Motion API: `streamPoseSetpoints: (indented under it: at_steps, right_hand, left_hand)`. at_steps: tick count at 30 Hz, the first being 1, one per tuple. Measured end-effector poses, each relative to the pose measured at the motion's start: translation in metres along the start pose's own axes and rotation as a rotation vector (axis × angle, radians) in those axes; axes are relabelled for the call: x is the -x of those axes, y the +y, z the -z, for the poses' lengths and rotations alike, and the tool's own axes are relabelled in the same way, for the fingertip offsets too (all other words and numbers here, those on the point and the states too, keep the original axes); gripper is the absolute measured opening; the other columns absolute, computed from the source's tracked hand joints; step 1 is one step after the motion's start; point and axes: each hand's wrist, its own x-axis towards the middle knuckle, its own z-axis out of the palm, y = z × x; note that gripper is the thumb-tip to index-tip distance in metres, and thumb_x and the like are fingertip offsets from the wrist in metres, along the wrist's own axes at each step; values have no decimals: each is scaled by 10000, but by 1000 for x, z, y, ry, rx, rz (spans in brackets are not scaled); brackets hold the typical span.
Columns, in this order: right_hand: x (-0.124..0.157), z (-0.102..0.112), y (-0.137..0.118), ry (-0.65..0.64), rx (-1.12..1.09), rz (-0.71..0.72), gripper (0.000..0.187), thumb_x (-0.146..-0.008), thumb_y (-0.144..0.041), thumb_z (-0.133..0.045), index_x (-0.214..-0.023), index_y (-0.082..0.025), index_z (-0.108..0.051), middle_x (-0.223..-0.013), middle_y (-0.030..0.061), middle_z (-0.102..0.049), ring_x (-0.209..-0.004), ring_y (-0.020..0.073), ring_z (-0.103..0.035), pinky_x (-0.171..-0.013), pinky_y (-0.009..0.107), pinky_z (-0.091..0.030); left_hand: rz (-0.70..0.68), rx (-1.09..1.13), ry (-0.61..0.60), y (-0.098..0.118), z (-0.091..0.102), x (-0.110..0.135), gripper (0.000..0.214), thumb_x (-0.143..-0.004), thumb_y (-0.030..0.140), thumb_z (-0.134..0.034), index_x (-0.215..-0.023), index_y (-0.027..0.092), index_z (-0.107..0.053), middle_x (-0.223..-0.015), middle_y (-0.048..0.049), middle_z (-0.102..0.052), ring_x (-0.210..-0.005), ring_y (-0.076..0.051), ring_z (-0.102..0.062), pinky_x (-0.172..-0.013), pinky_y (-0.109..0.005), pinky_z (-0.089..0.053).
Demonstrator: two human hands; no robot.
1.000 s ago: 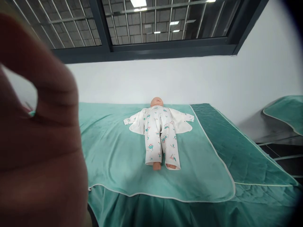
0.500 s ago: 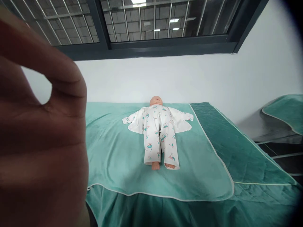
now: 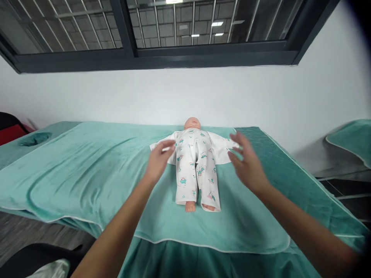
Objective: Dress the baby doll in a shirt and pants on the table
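A baby doll (image 3: 192,122) lies on its back with its head toward the wall and its bare feet toward me. It wears a white top (image 3: 220,146) with the sleeves spread sideways, and white trousers (image 3: 185,181) with small coloured prints. My left hand (image 3: 160,159) hovers over the sleeve at the doll's left-of-view side, fingers apart and holding nothing. On the other side, my right hand (image 3: 246,162) is over the opposite sleeve, its thumb and fingers spread. Whether either hand touches the cloth I cannot tell.
A light green blanket (image 3: 72,170) with a pale edge covers the bed, over a darker green cover (image 3: 290,177). Behind are a white wall (image 3: 139,96) and a barred window (image 3: 174,27). A black and red item (image 3: 11,129) is at far left.
A large hand that was close to the camera at the left is gone from there. Both my hands are now out over the doll's sleeves. The doll lies as before.
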Motion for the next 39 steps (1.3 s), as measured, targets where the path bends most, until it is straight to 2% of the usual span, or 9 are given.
streamPoseSetpoints:
  at_steps: [3, 6, 12, 16, 19, 23, 26, 30, 39]
  right_hand:
    - [18, -32, 40, -88, 183, -88, 519, -913, -186, -444, -1431, -156, -439, -1430, 173, -503, -1344, 294, -463, -1086, 510, -430]
    - [29, -54, 63, -196, 378, -58, 454, -892, -139, -414, -1324, -141, -555, -1367, 155, -568, -1324, 290, -469, -1124, 495, -383]
    - [14, -62, 44, -362, 486, 172, 344, -931, -180, -474, -1227, -185, -649, -1288, 130, -614, -1233, 282, -509, -1112, 466, -338]
    - [4, -70, 40, -411, 453, 158, 334, -926, -207, -499, -1216, -185, -663, -1207, 140, -628, -1159, 284, -536, -1028, 427, -397]
    - [1, -75, 43, -393, 460, 97, 306, -924, -210, -499, -1173, -158, -670, -1124, 143, -646, -1079, 286, -558, -951, 415, -433]
    - [6, -72, 41, -379, 386, 71, 288, -920, -218, -503, -1132, -146, -685, -1092, 142, -658, -1033, 281, -590, -891, 385, -465]
    - [13, -65, 34, -407, 271, 133, 253, -910, -222, -519, -1076, -188, -707, -1096, 110, -662, -1020, 249, -608, -860, 339, -483]
    - [18, -62, 30, -406, 240, 140, 245, -907, -223, -530, -1066, -201, -715, -1078, 99, -670, -1014, 239, -610, -844, 332, -498]
    - [14, -62, 30, -376, 224, 130, 242, -904, -211, -536, -1050, -196, -728, -1087, 107, -669, -1021, 238, -607, -854, 333, -496]
  left_hand:
    - [36, -401, -175, -65, -18, 10, 271, -846, 200, -564, -1093, 174, -673, -1210, -107, -677, -1166, -260, -590, -1027, -464, -470]
    - [-109, -644, -265, -97, -28, 19, 342, -862, 169, -533, -1181, 164, -654, -1304, -136, -624, -1267, -279, -523, -1097, -472, -410]
    - [-283, -797, -470, -91, -33, 12, 333, -872, 208, -559, -1183, 209, -676, -1270, -120, -639, -1291, -295, -492, -1151, -497, -349]
    - [-351, -767, -522, -92, -42, 0, 308, -842, 219, -595, -1136, 213, -688, -1247, -129, -653, -1294, -299, -501, -1183, -501, -317]
    - [-347, -674, -506, -91, -48, -6, 375, -860, 264, -590, -1229, 214, -635, -1322, -129, -618, -1293, -298, -515, -1140, -479, -387]
    - [-147, -610, -501, -84, -49, -7, 420, -867, 307, -588, -1272, 201, -594, -1312, -133, -630, -1145, -305, -620, -959, -436, -524]
    - [-51, -560, -452, -80, -47, -4, 456, -872, 335, -591, -1310, 212, -562, -1364, -128, -606, -1153, -314, -619, -949, -437, -521]
    - [-50, -494, -385, -80, -47, -4, 443, -915, 356, -533, -1337, 224, -542, -1347, -110, -621, -1164, -286, -611, -983, -423, -491]
    - [-197, -673, -329, -92, -39, 4, 208, -915, 263, -516, -892, 184, -707, -969, -102, -703, -917, -245, -615, -826, -378, -484]
